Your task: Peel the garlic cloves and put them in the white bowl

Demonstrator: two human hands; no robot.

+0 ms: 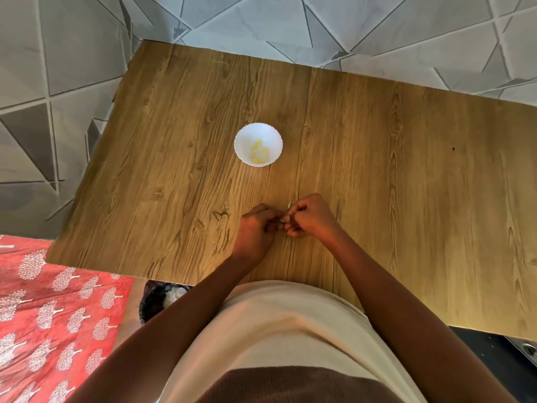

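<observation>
A small white bowl (243,135) stands on the wooden table (377,170), with several pale yellow peeled garlic cloves (259,154) in its bottom. Nearer to me, my left hand (255,228) and my right hand (308,216) meet fingertip to fingertip just above the table. Between them they pinch a small garlic clove (283,219), mostly hidden by the fingers. A scrap of whitish skin (289,204) shows just above my right hand's fingers.
A dark round bin (158,298) with white scraps inside sits below the table's near edge at the left. A red patterned cloth (52,315) lies at the lower left. Grey tiled floor surrounds the table's far and left sides.
</observation>
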